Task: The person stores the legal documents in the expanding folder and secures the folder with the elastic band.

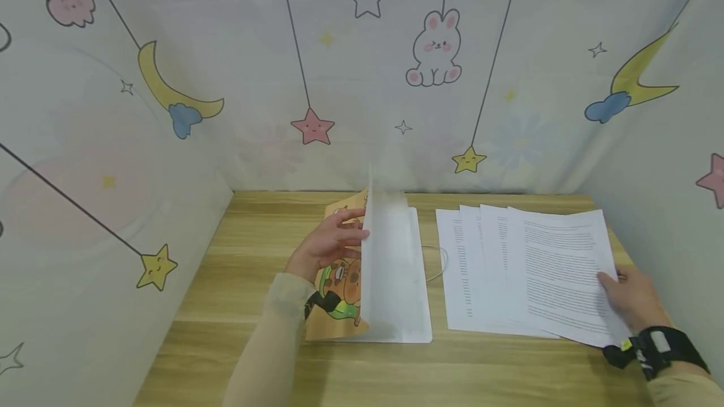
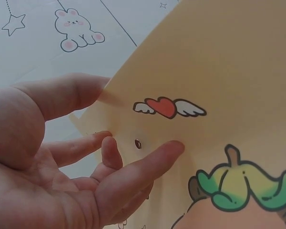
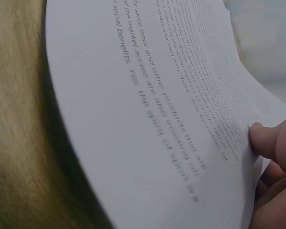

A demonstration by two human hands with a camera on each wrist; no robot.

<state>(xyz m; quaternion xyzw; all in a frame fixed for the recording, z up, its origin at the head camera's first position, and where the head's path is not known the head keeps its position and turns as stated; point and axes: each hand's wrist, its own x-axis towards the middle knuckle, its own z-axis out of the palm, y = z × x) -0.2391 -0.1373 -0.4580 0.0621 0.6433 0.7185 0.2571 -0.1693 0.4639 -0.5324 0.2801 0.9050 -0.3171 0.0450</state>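
On the wood-grain table lies an orange, cartoon-printed, white-lined folder, its raised cover touched by the left hand's extended fingers. Right of it fan white printed paper sheets, the rightmost pinched by the right hand.

The folder is lying on the table, the left hand sitting left of its raised cover! A cord is looping off its right edge toward the overlapping sheets; the right hand is holding their right side, a backdrop hanging behind it all.
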